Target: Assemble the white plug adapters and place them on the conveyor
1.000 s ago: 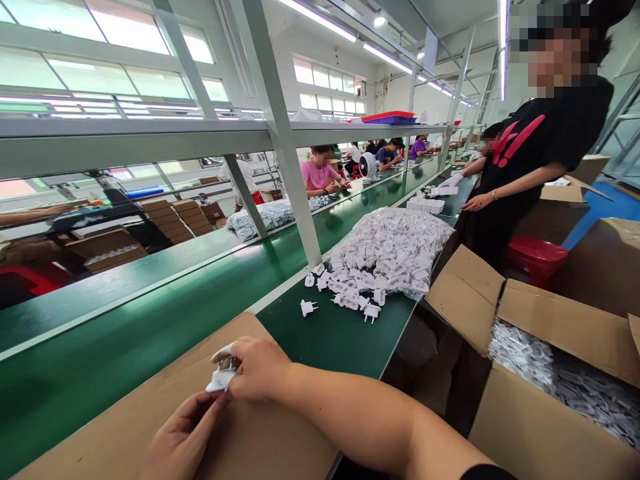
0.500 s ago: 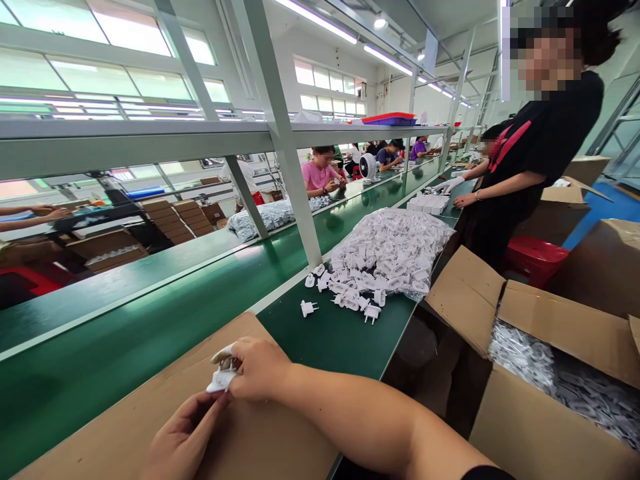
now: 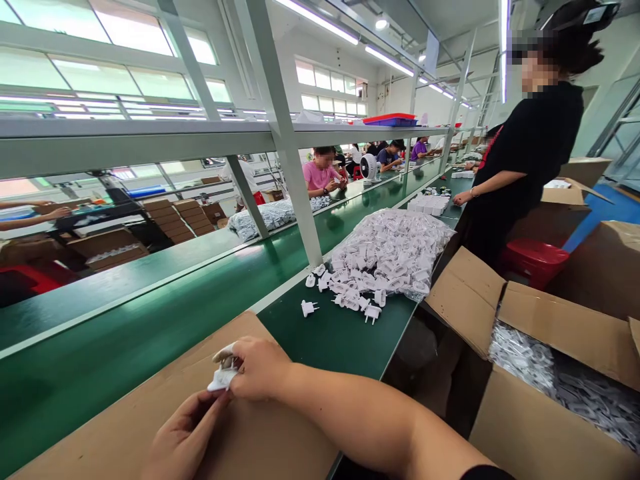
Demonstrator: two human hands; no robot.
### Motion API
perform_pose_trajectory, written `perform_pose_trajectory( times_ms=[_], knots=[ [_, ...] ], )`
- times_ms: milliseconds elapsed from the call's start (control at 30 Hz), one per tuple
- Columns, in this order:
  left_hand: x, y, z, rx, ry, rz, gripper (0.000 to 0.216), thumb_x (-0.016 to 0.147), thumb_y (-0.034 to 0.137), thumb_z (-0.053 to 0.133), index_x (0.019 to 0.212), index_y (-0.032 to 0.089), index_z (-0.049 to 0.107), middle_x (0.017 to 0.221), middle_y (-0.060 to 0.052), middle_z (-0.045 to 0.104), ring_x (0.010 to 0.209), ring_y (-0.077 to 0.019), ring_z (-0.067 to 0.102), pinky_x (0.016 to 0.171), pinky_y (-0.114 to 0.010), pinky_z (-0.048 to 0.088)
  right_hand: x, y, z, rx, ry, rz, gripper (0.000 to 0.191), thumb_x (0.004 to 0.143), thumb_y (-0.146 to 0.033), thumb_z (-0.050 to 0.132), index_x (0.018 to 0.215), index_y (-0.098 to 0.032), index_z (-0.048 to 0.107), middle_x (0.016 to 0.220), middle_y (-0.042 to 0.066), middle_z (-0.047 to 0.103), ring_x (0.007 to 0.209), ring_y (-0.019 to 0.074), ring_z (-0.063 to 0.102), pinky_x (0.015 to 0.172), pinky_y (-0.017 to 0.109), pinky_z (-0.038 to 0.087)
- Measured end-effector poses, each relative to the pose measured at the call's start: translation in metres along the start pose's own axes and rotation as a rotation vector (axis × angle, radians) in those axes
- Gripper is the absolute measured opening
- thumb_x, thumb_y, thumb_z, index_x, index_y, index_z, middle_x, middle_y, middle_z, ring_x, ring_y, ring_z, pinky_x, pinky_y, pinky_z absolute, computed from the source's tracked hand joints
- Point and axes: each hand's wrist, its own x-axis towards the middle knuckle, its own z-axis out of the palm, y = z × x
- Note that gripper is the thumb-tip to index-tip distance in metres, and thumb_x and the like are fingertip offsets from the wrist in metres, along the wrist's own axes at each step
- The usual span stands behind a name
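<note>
Between my hands is a white two-pin plug housing [image 3: 221,381], its thin pins pointing up, over a sheet of brown cardboard [image 3: 270,433]. The fingers of my right hand [image 3: 260,368] grip it from the right, and one fingertip wears a pale, stained cover. My left hand [image 3: 185,433] pinches its lower edge between thumb and finger. Beyond the cardboard, loose white plug housings [image 3: 350,298] lie on the green table [image 3: 330,340]. They spill from a large clear plastic bag [image 3: 395,243] full of the same parts.
A green conveyor belt [image 3: 150,340] runs along the left, past a metal post [image 3: 295,147]. To my right stands an open carton [image 3: 565,327] with bagged white parts. A person in black [image 3: 530,147] stands at the table farther along, near a red stool [image 3: 535,260].
My hands and the plug housing are almost still. The standing person in black has straightened and turned away, and the white-gloved hand near the stacked white parts is out of sight.
</note>
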Motion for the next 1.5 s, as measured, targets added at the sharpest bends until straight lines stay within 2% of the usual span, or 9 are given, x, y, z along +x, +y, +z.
perform_pose_trajectory(
  times_ms=[133, 200, 233, 400, 567, 800, 933, 1100, 1500],
  knots=[
    [-0.002, 0.009, 0.012, -0.047, 0.026, 0.18, 0.043, 0.075, 0.062, 0.074, 0.089, 0.021, 0.075, 0.088, -0.004, 0.077, 0.087, -0.0258, 0.07, 0.076, -0.03, 0.055, -0.001, 0.0, 0.0, 0.076, 0.044, -0.019, 0.039, 0.077, -0.018, 0.078, 0.116, -0.023, 0.073, 0.114, 0.005, 0.073, 0.104, 0.0233, 0.069, 0.092, 0.032, 0.057],
    [-0.001, 0.012, 0.02, -0.109, 0.01, 0.262, 0.035, 0.082, 0.053, 0.069, 0.089, 0.019, 0.075, 0.089, -0.006, 0.076, 0.088, -0.0237, 0.068, 0.084, -0.032, 0.052, -0.001, 0.001, -0.001, 0.159, 0.094, -0.009, 0.036, 0.079, -0.019, 0.073, 0.115, -0.021, 0.073, 0.109, 0.009, 0.074, 0.099, 0.0239, 0.071, 0.087, 0.035, 0.059],
    [0.003, 0.012, 0.023, -0.151, 0.029, 0.279, 0.033, 0.081, 0.05, 0.07, 0.087, 0.018, 0.073, 0.087, -0.006, 0.075, 0.085, -0.0225, 0.067, 0.082, -0.032, 0.051, 0.001, 0.003, -0.001, 0.209, 0.105, -0.02, 0.035, 0.082, -0.022, 0.07, 0.117, -0.021, 0.072, 0.108, 0.009, 0.074, 0.098, 0.024, 0.071, 0.085, 0.035, 0.06],
    [0.026, -0.001, 0.023, -0.391, 0.166, 0.239, 0.03, 0.072, 0.039, 0.079, 0.082, 0.019, 0.059, 0.076, 0.0, 0.062, 0.07, -0.013, 0.054, 0.069, -0.028, 0.041, 0.015, 0.009, -0.002, 0.325, 0.064, -0.02, 0.046, 0.081, -0.044, 0.067, 0.119, -0.02, 0.073, 0.104, 0.012, 0.073, 0.083, 0.0246, 0.071, 0.063, 0.034, 0.062],
    [0.023, -0.005, 0.025, -0.496, 0.14, 0.204, 0.036, 0.076, 0.045, 0.079, 0.084, 0.019, 0.056, 0.078, 0.002, 0.059, 0.071, -0.0117, 0.051, 0.07, -0.028, 0.04, 0.007, 0.003, -0.008, 0.354, 0.049, 0.054, 0.051, 0.072, -0.038, 0.067, 0.12, -0.021, 0.072, 0.102, 0.01, 0.073, 0.071, 0.0223, 0.069, 0.044, 0.028, 0.056],
    [0.024, -0.006, 0.023, -0.511, 0.189, 0.197, 0.034, 0.085, 0.044, 0.074, 0.102, 0.017, 0.061, 0.091, -0.002, 0.064, 0.081, -0.0144, 0.056, 0.079, -0.03, 0.048, 0.008, 0.004, -0.008, 0.285, 0.093, 0.011, 0.045, 0.076, -0.038, 0.066, 0.119, -0.025, 0.074, 0.106, 0.007, 0.071, 0.073, 0.0206, 0.068, 0.049, 0.028, 0.06],
    [0.023, -0.005, 0.025, -0.519, 0.125, 0.23, 0.039, 0.087, 0.04, 0.074, 0.117, 0.017, 0.064, 0.1, -0.004, 0.067, 0.084, -0.0141, 0.058, 0.084, -0.03, 0.049, 0.008, 0.003, -0.007, 0.268, 0.101, -0.026, 0.045, 0.077, -0.038, 0.066, 0.118, -0.024, 0.074, 0.105, 0.008, 0.072, 0.077, 0.0221, 0.068, 0.049, 0.028, 0.059],
    [0.02, -0.003, 0.025, -0.454, 0.041, 0.263, 0.029, 0.091, 0.038, 0.068, 0.111, 0.016, 0.068, 0.098, -0.004, 0.068, 0.087, -0.0153, 0.059, 0.086, -0.03, 0.047, 0.008, -0.002, -0.009, 0.207, 0.086, -0.099, 0.046, 0.075, -0.034, 0.06, 0.117, -0.023, 0.075, 0.099, 0.008, 0.072, 0.076, 0.0219, 0.067, 0.053, 0.03, 0.06],
    [0.014, 0.014, 0.026, -0.432, 0.074, 0.177, 0.015, 0.089, 0.024, 0.067, 0.102, 0.015, 0.068, 0.086, 0.001, 0.064, 0.075, -0.012, 0.053, 0.072, -0.025, 0.042, 0.006, -0.008, -0.012, 0.115, 0.117, -0.027, 0.046, 0.078, -0.041, 0.062, 0.118, -0.022, 0.073, 0.105, 0.009, 0.072, 0.08, 0.023, 0.07, 0.053, 0.028, 0.059]
  ],
)
